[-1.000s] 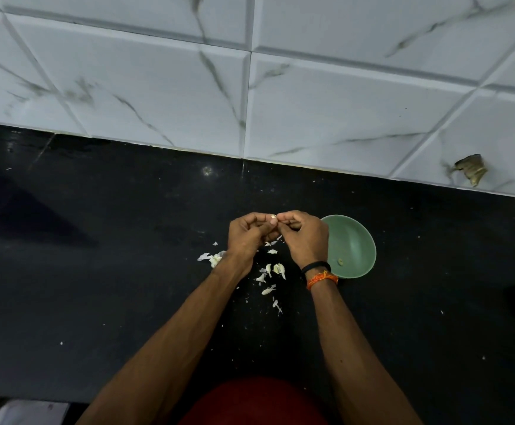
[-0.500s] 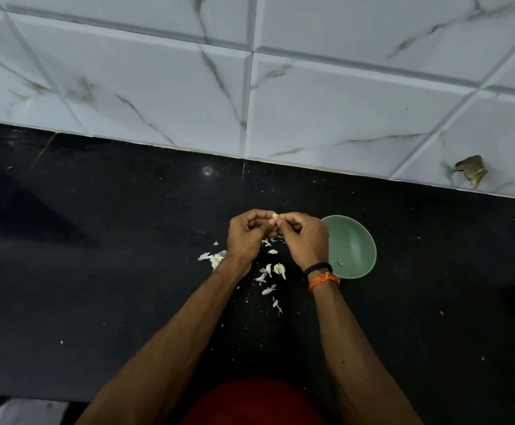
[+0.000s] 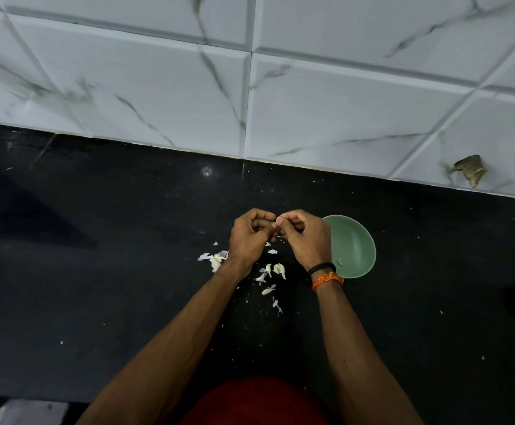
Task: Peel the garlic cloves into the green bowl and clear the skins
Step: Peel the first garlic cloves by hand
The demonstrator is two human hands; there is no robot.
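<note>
Both hands meet above the black counter (image 3: 96, 271), fingers curled. The left hand (image 3: 250, 237) and right hand (image 3: 307, 237) pinch one small garlic clove (image 3: 280, 221) between their fingertips. Just right of the right hand's fingers sits the green bowl (image 3: 357, 243), with a peeled clove (image 3: 340, 261) inside. Below the fingers, between the wrists, loose garlic skins (image 3: 270, 273) lie scattered on the counter, and a further clump (image 3: 216, 259) lies just left of the left wrist.
</note>
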